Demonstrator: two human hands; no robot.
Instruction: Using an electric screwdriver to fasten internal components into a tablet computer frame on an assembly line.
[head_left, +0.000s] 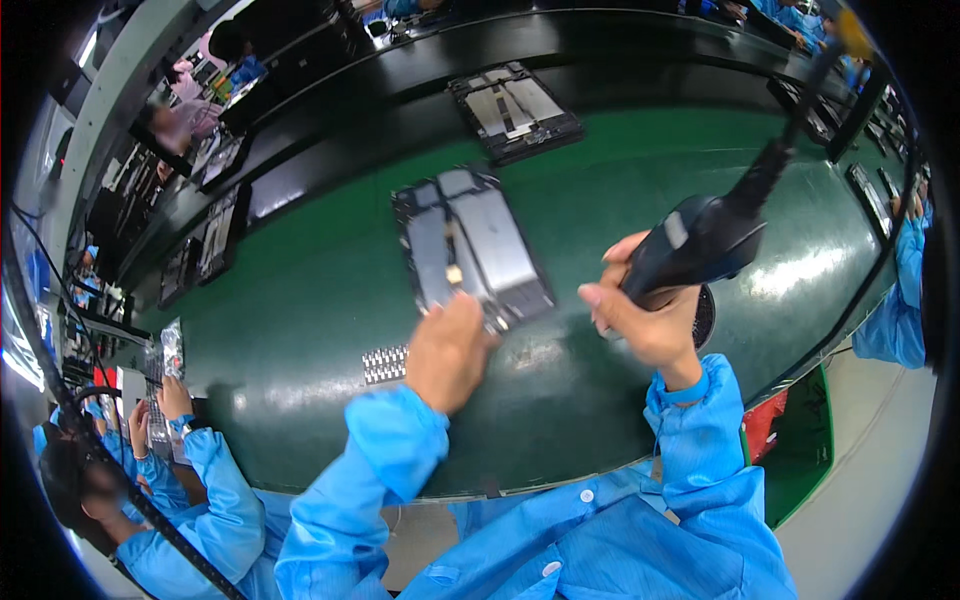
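Note:
An opened tablet, with grey battery cells and a ribbon cable showing inside a black frame, lies on the green bench in front of me. My left hand is closed at its near edge, fingertips on the lower rim; hand and tablet are slightly blurred. To the right, my right hand wraps round a black corded electric screwdriver, held tilted above the bench, its cable running up to the right. My hand hides most of its tip. A dark round dish shows partly behind that hand.
Small pale parts lie in rows left of my left hand. A second opened tablet rests beyond, beside the black conveyor. A co-worker's hands are at the left. Another person's blue sleeve shows at the right, above a green bin.

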